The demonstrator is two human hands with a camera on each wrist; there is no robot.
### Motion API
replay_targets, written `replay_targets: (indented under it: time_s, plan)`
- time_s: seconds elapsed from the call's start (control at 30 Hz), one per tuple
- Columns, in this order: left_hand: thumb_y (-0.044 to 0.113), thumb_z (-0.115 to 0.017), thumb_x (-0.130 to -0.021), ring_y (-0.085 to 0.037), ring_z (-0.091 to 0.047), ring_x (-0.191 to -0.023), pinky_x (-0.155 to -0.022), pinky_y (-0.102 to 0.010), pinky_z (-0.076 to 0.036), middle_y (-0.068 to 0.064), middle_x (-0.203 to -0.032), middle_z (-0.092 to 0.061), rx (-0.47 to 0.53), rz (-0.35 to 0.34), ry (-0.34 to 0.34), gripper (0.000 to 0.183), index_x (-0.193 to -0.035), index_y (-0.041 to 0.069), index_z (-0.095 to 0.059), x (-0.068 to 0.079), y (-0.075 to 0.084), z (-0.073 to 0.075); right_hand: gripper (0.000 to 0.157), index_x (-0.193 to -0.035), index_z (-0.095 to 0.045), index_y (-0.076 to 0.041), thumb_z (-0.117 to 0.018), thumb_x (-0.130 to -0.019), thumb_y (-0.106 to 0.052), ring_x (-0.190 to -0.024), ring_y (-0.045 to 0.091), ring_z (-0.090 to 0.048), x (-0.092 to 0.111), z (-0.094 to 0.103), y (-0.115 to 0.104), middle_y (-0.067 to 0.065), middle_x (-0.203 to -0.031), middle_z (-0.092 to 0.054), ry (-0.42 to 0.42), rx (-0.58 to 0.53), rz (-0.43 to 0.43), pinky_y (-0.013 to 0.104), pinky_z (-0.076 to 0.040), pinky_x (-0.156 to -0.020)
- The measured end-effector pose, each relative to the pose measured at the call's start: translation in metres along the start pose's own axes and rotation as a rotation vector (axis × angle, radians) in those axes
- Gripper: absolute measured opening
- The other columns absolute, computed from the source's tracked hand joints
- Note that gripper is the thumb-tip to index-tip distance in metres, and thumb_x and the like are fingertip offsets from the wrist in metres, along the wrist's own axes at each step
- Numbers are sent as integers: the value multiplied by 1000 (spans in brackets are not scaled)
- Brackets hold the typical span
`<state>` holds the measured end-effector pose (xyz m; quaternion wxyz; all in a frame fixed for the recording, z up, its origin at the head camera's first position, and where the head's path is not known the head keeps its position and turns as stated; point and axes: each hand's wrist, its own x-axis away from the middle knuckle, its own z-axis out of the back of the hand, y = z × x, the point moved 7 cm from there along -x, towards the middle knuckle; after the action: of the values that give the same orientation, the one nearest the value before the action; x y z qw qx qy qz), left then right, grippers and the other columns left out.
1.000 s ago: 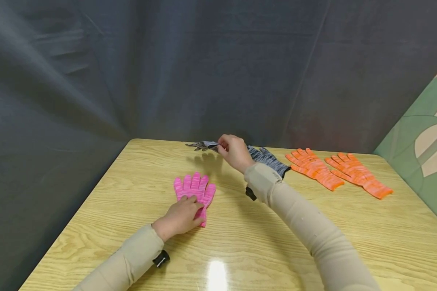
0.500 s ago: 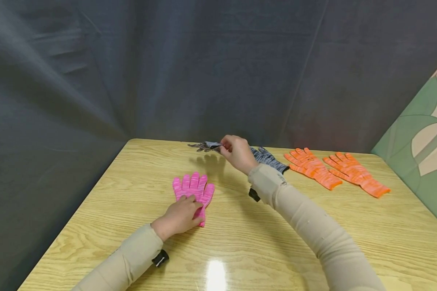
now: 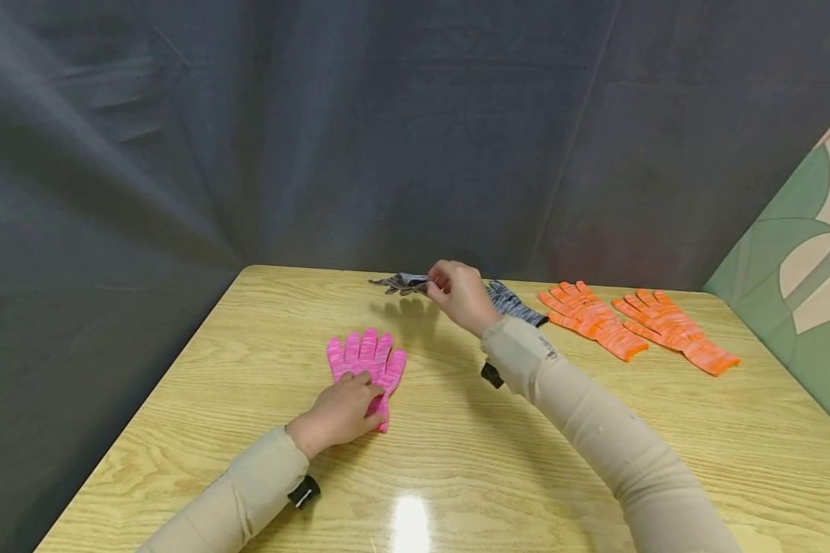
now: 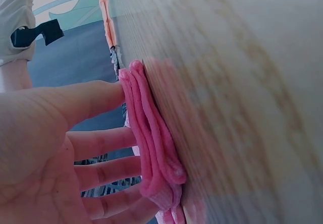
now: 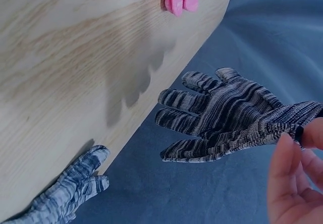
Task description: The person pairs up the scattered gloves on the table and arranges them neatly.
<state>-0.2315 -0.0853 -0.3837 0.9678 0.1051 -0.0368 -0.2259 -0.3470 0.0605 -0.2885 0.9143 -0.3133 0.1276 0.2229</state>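
Observation:
My left hand [image 3: 339,408] rests on a pink knit glove [image 3: 365,352] that lies on the table, fingers pointing away from me. In the left wrist view its fairly straight fingers and thumb touch the layered cuff edge of that glove [image 4: 151,133]. Farther back, my right hand [image 3: 462,298] pinches a black-and-grey knit glove [image 5: 222,115] by its cuff between thumb and fingers. This glove hangs in the air palm side spread, its shadow falling on the wood below. A second black-and-grey glove [image 3: 515,307] lies on the table, partly hidden behind the right hand.
Two orange knit gloves [image 3: 593,319] lie side by side at the back right of the wooden table [image 3: 200,399]. A dark curtain [image 3: 415,130] stands along the back and left edges. A leaf-patterned panel [image 3: 788,253] borders the right side.
My right hand has shifted slightly to the right with the black-and-grey glove still pinched, covering more of the second one. The left hand has stayed on the pink glove.

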Motion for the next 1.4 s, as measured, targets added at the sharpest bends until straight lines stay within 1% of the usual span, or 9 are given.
replay_targets:
  time_s: [0.23, 0.57, 0.83, 1.13, 1.4]
  plan:
    - [29, -69, -83, -19, -43, -78, -62, -32, -41, -6, -88, -53, -3, -6, 2, 38, -110, 3, -66, 0, 1, 0, 11, -93, -64, -2, -57, -89, -10, -74, 22, -58, 6, 8, 5, 12, -83, -63, 21, -7, 11, 34, -50, -67]
    - [27, -70, -82, -20, -43, -76, -61, -33, -41, -5, -87, -53, 5, -9, 7, 35, -107, 3, -66, -1, 1, 0, 11, -95, -63, -5, -55, -91, -13, -73, 20, -58, 21, 16, 15, 11, -85, -63, -29, 1, -31, 34, -50, -66]
    - [29, -70, -82, -20, -44, -76, -61, -33, -41, -5, -88, -53, 1, -2, -4, 37, -108, 3, -66, -1, -1, -2, 11, -93, -62, -5, -55, -90, -14, -72, 19, -56, 31, 20, 18, 10, -84, -62, -58, 8, -39, 32, -47, -65]
    - [29, -71, -81, -19, -43, -76, -60, -32, -40, -4, -87, -53, 4, 8, -6, 37, -107, 3, -66, -1, -1, -1, 11, -95, -62, -3, -56, -89, -12, -72, 19, -57, 41, 27, 20, 11, -86, -63, -29, 1, -36, 31, -48, -65]
    - [29, -71, -81, -18, -42, -74, -59, -30, -38, -2, -83, -50, 2, 4, -3, 35, -106, 3, -66, -1, -1, -1, 8, -89, -62, -4, -57, -87, -10, -66, 18, -52, 51, 35, 21, 10, -79, -61, 11, 34, 6, 29, -44, -61]
